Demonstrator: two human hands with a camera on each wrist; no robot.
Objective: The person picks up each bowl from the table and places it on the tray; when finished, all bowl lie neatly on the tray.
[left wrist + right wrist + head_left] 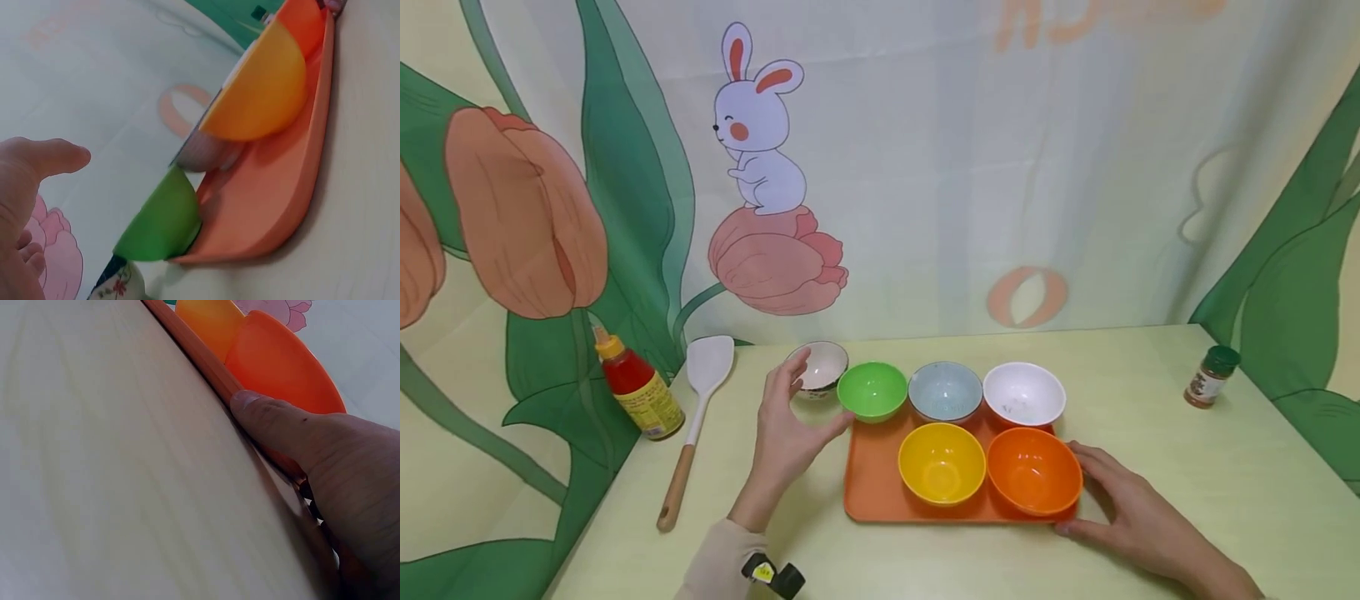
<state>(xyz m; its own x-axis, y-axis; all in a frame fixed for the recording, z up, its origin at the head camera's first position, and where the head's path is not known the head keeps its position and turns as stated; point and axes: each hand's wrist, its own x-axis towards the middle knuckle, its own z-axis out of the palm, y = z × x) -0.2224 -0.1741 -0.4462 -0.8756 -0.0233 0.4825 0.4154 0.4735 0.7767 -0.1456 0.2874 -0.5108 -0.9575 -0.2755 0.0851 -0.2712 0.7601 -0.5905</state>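
An orange tray (pixel 880 483) carries a yellow bowl (pixel 942 463) and an orange bowl (pixel 1034 472) at the front. A green bowl (pixel 872 391), a grey-blue bowl (pixel 945 391) and a white bowl (pixel 1024 393) stand along its back. My right hand (pixel 1138 517) grips the tray's front right corner, beside the orange bowl; in the right wrist view the thumb (pixel 269 422) lies against the tray rim, while the fingers are mostly hidden. Left of the green bowl, my left hand (pixel 786 433) is held with thumb and fingers spread, nothing between them. Its thumb tip appears close to the green bowl.
Behind the left hand stands a small patterned bowl (pixel 823 364), partly covered by the fingers. A white spatula with a wooden handle (pixel 679 483) and a red sauce bottle (pixel 640 387) are at the left. A green-capped jar (pixel 1212 377) stands far right. A printed curtain (pixel 925 167) hangs behind the table.
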